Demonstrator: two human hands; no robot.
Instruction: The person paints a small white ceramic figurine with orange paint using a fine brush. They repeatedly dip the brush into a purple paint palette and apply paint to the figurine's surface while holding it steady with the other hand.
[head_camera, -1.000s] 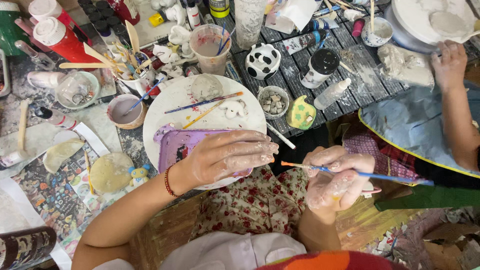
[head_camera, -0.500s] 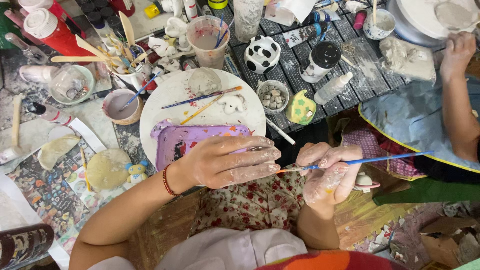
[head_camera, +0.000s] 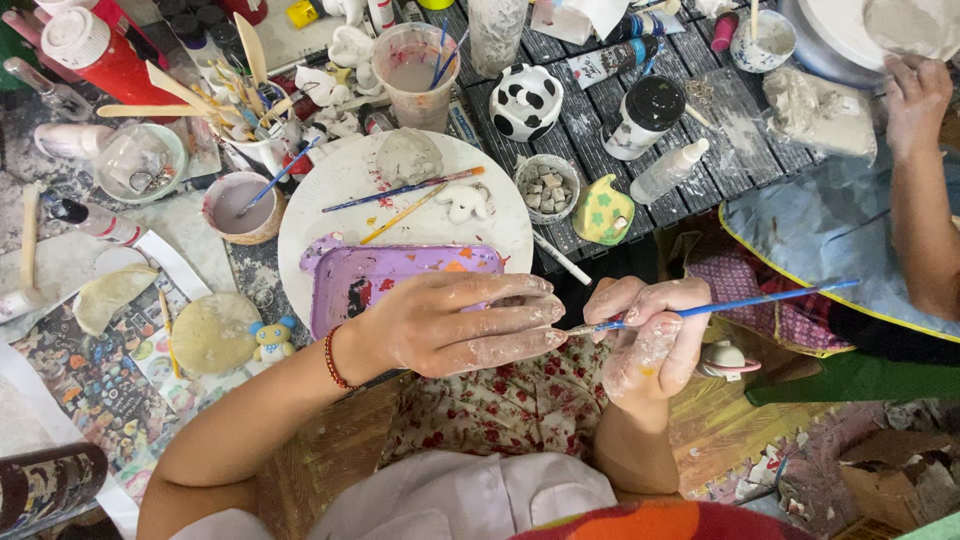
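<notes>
Your right hand, smeared with pale clay, is clamped on a thin blue paintbrush held level, its bristle tip meeting the fingertips of your left hand; the left hand lies flat with fingers together, gripping nothing that shows, though whether something small sits under the fingertips cannot be told. Just beyond the left hand sits a purple paint tray, resting on a white plate that also carries two loose brushes and small unpainted clay figures; around the plate the surface is crowded with a plastic water cup, a black-and-white spotted jar and a yellow-green painted piece. To the right another person's hand presses clay beside a blue apron. The likely risks: the wet tip may smear paint across your fingers if the brush slides; the brush's long handle could catch the neighbour's apron; a shifted left wrist might tip the tray on its plate.
</notes>
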